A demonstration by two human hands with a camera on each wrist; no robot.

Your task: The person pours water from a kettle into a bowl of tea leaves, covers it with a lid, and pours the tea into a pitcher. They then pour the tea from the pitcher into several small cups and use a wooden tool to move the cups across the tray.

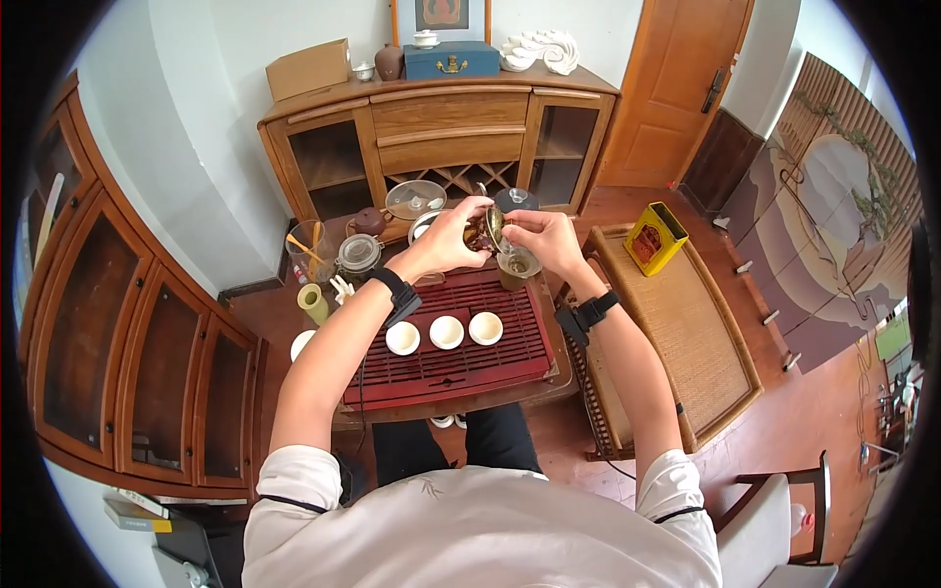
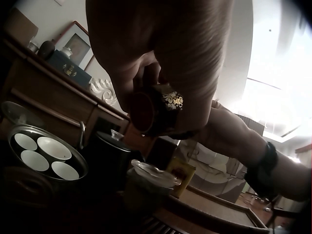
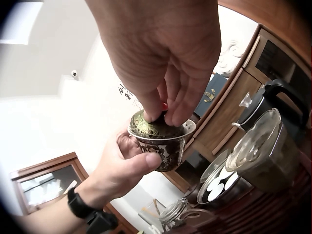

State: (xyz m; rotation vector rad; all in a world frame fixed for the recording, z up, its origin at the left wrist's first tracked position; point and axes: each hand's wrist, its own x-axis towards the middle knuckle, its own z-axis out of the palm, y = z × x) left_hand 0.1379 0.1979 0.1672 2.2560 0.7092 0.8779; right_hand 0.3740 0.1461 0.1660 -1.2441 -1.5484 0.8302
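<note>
A dark lidded bowl [image 3: 163, 152] with an ornate gold and silver pattern is held above the red slatted tray [image 1: 451, 372]. My left hand [image 1: 449, 242] grips its body, thumb on the near side in the right wrist view. The greenish-gold lid [image 3: 147, 127] rests inside the flared rim, with a narrow gap at the right. My right hand [image 1: 549, 241] pinches the lid's knob, mostly hidden by fingertips. In the head view the bowl is tipped. Below it stands a glass pitcher [image 1: 518, 267] with a strainer-like top.
Three white cups [image 1: 447, 333] stand in a row on the tray. Behind and left are a round dish of cups [image 2: 35, 160], a clamp-lid glass jar [image 1: 359, 255] and a brown teapot [image 1: 369, 221]. A black kettle [image 2: 109, 151] stands behind the pitcher. A yellow tin [image 1: 656, 238] stands right.
</note>
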